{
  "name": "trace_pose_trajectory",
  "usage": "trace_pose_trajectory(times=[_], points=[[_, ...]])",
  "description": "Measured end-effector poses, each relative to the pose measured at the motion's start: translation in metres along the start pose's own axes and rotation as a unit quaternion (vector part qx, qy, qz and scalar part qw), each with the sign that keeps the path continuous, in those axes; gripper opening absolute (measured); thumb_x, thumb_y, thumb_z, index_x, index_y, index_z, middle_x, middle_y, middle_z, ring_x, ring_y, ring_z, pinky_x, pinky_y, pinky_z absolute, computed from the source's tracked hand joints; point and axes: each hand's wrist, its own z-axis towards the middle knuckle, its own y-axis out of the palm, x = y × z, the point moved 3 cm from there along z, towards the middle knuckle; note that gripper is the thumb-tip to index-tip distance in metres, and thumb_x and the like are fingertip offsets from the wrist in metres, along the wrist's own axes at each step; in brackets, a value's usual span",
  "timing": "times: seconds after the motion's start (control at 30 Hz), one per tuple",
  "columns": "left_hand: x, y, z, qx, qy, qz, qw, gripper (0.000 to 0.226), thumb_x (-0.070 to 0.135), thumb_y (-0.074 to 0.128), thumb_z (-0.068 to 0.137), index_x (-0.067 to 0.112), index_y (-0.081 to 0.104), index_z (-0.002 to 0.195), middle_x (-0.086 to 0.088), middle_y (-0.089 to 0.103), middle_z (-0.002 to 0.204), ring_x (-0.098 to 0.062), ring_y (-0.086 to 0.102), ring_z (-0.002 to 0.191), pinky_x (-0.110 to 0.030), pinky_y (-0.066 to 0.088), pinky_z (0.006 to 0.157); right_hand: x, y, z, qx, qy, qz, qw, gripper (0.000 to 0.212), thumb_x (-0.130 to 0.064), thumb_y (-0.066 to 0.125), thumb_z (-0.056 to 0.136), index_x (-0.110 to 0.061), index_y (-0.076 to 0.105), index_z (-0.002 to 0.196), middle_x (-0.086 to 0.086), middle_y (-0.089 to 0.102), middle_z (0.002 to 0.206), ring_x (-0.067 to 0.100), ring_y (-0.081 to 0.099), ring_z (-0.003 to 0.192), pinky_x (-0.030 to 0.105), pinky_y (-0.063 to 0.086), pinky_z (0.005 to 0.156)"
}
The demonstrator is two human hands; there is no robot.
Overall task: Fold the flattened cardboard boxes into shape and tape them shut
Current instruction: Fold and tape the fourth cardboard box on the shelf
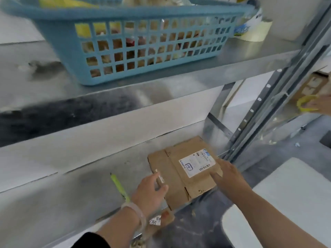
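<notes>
A slim yellow-green pen (119,185) lies on the lower grey metal shelf (71,203). On the upper metal shelf (179,76) stands a light-blue plastic lattice basket (143,51) filled with blurred goods. Below it, the left hand (150,190), a pale bangle on its wrist, rests on the left edge of the flattened brown cardboard box (175,183). Its grip is loose, with fingers and thumb spread flat on the card. The box lies flat on the lower shelf near the right upright, with a white shipping label (197,162) facing up. The right hand (225,173) lays its fingers over the box's right edge. Its thumb is hidden, so I cannot tell whether that grip has closed. A cream roll of tape (254,31) sits on the upper shelf, just right of the basket.
</notes>
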Motion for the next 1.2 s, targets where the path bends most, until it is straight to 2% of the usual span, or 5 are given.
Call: trace_pose_trajectory(times=[0.27,0.5,0.73,0.83,1.2], points=[[-0.026,0.038,0.034,0.075,-0.155,-0.248,0.953,0.049,0.052,0.061,0.058,0.031,0.064,0.103,-0.005,0.07,0.102,-0.029,0.067,0.098,-0.053,0.053,0.089,0.013,-0.007,0.065,-0.068,0.011,0.08,0.994,0.05,-0.029,0.059,0.097,-0.01,0.044,0.141,0.013,0.056,0.133,0.02,0.049,0.096,0.031,0.039,0.081],[0.011,0.014,0.016,0.176,-0.153,-0.338,0.912,0.044,0.021,0.074,0.082,0.025,0.055,0.121,0.003,0.07,0.108,-0.02,0.067,0.098,-0.046,0.052,0.093,0.015,-0.007,0.078,-0.078,0.006,0.254,0.964,0.043,-0.029,0.063,0.094,-0.022,0.05,0.135,-0.004,0.067,0.108,0.013,0.064,0.09,0.028,0.046,0.063],[0.016,-0.031,-0.003,0.277,-0.04,-0.285,0.917,0.04,0.003,0.066,0.086,0.028,0.053,0.115,0.01,0.065,0.103,-0.014,0.063,0.097,-0.03,0.053,0.08,-0.013,-0.02,0.077,-0.086,-0.088,0.31,0.943,0.029,-0.008,0.065,0.092,-0.027,0.053,0.11,-0.01,0.072,0.103,0.002,0.069,0.087,0.014,0.052,0.063],[0.018,-0.043,-0.007,0.284,0.012,-0.243,0.928,0.038,0.006,0.062,0.088,0.027,0.056,0.118,0.012,0.066,0.107,-0.009,0.061,0.1,-0.023,0.049,0.08,-0.026,-0.017,0.075,-0.115,-0.125,0.287,0.943,0.026,-0.005,0.066,0.089,-0.026,0.054,0.1,-0.009,0.072,0.106,0.01,0.068,0.099,0.033,0.056,0.086],[0.019,-0.052,-0.014,0.253,0.092,-0.241,0.932,0.066,-0.016,0.038,0.092,0.025,0.041,0.143,0.001,0.061,0.125,-0.012,0.059,0.113,-0.027,0.053,0.09,-0.044,0.001,0.057,-0.125,-0.281,0.173,0.936,0.029,-0.055,0.059,0.086,-0.047,0.054,0.113,-0.028,0.06,0.114,-0.003,0.058,0.108,0.025,0.049,0.096]])
